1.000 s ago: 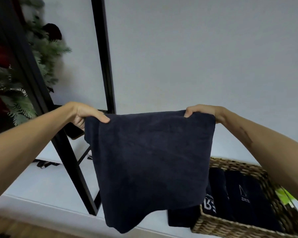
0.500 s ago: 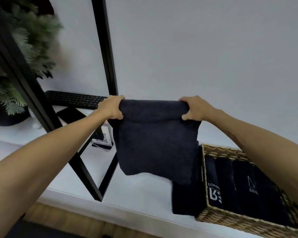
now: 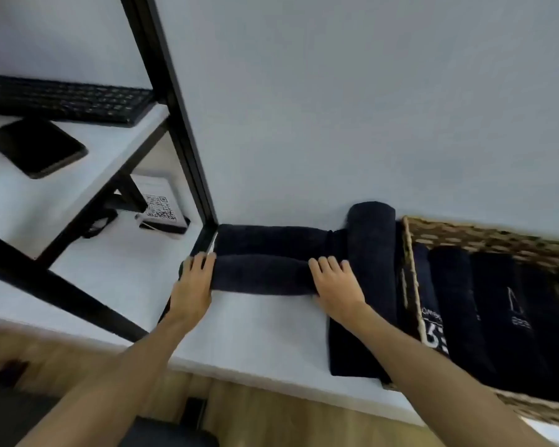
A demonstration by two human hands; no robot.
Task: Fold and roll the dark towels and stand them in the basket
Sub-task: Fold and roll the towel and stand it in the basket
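A dark towel (image 3: pixel 265 258) lies folded on the white shelf (image 3: pixel 265 321), its near edge turned up into a thick roll. My left hand (image 3: pixel 196 282) rests on the roll's left end, fingers straight. My right hand (image 3: pixel 334 285) presses on its right end, fingers nearly straight. A second dark towel (image 3: pixel 371 250) lies beside it, against the wicker basket (image 3: pixel 410 253). Several rolled dark towels (image 3: pixel 484 304) with white print stand inside the basket.
A black metal frame post (image 3: pixel 181 124) meets the shelf just left of the towel. On the upper-left shelf lie a black keyboard (image 3: pixel 62 100) and a dark tablet (image 3: pixel 36 148). A white box with QR codes (image 3: pixel 157 208) sits below. Wooden floor shows beneath.
The towel, held up in the air by both hands before, now lies on the shelf with its near edge rolled. Both hands came down and now rest flat on it.
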